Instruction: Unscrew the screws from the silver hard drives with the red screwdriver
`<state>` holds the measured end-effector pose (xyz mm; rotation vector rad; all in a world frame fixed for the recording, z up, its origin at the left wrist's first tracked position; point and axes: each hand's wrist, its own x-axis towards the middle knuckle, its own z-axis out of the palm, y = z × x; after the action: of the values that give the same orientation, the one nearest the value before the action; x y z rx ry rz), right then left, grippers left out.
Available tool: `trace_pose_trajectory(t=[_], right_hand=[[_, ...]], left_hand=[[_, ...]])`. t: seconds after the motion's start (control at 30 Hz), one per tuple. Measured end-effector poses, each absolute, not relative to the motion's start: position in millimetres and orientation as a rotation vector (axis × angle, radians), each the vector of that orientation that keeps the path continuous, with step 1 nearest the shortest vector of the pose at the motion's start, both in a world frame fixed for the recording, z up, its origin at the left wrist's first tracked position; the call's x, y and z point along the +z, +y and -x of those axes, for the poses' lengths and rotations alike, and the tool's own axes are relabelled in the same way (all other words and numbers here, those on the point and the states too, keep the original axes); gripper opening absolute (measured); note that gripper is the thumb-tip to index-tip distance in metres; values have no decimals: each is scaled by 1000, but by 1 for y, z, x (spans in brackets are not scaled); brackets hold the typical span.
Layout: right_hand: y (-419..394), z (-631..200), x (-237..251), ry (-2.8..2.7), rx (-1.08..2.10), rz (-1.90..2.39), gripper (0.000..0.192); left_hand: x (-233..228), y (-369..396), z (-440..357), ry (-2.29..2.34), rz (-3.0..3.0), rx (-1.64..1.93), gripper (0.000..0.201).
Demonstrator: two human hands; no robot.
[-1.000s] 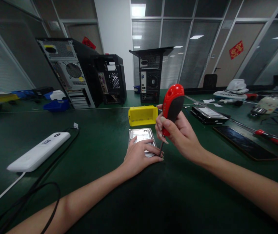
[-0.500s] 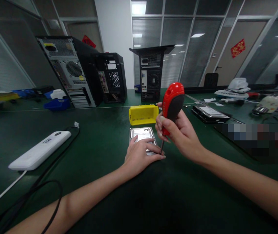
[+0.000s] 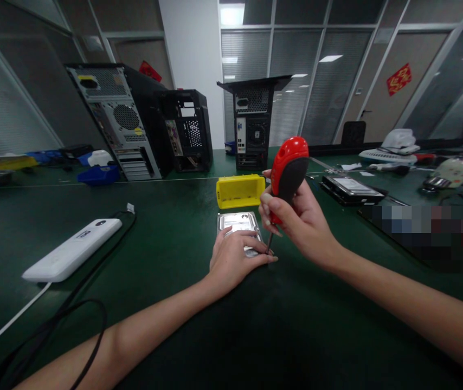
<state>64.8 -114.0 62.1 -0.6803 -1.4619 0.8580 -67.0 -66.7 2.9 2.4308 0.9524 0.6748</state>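
While the yellow bin (image 3: 240, 190) lies on its side on the green surface (image 3: 166, 244), its open mouth faces the camera and nothing can be seen inside it. Just in front of it, near but not clearly touching, lies the silver hard drive (image 3: 237, 222), flat on the surface. The left hand (image 3: 233, 261) presses down on the drive's near end, fingers (image 3: 251, 248) spread flat over it. The right hand (image 3: 296, 216) has its fingers wrapped tight around the red and black screwdriver (image 3: 287, 176), which stands nearly upright with its tip at the drive's near right corner, just beside the left fingertips.

Left of the hands, well apart, a white power strip (image 3: 72, 250) lies with a black cable (image 3: 72, 309) looping past it. Three open computer cases (image 3: 126, 122) stand at the far side of the surface, with a blue tray (image 3: 98, 175) beside them. To the right rests another hard drive (image 3: 347, 187); a blurred patch hides what lies nearer.
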Motion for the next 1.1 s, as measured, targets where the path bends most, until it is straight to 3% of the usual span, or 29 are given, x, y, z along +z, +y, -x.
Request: trace_pose_trajectory(t=[0.27, 0.57, 1.1], right_hand=[[-115, -69, 62, -1478, 852, 690, 21], [-114, -68, 63, -1427, 889, 652, 33], [-116, -68, 63, -1433, 868, 686, 28]], left_hand=[[5, -64, 70, 867, -2442, 618, 12], [8, -62, 71, 848, -2429, 530, 13], [7, -63, 71, 860, -2409, 575, 8]])
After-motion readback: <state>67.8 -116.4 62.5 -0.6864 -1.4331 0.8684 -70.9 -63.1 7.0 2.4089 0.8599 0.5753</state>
